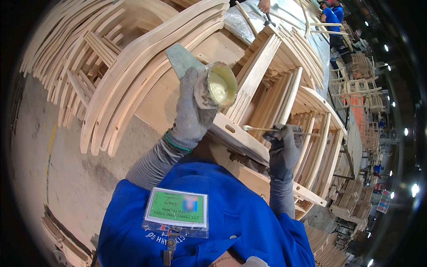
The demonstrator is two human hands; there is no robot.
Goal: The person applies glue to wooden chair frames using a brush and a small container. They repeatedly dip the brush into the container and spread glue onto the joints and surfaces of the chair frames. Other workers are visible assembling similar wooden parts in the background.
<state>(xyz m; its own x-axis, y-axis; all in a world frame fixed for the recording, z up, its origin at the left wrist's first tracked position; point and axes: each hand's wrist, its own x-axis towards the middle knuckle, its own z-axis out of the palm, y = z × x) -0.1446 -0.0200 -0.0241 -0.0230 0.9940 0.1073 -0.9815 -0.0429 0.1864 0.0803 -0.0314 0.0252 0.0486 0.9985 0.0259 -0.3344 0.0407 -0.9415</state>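
My left hand (190, 109), in a grey glove, is closed round a small, crusted cup (202, 91). Pale cream-coloured paste (218, 86) lies inside it. A flat grey-green piece (181, 60) juts out beyond my left fingertips; whether I grip it too, I cannot tell. My right hand (284, 149), also in a grey glove with dark stains, pinches a thin stick (257, 129) whose left tip carries a pale blob. That tip hovers by a light wooden rail (242, 140) with an oval slot. Slatted wooden parts (271, 100) stand packed behind the stick.
Curved wooden pieces (147, 49) are stacked at the upper left, above a concrete floor (89, 178). Another person's hand (264, 6) is at the top, by a plastic-covered table. More people in blue (330, 17) and piled wooden frames (356, 84) are farther right.
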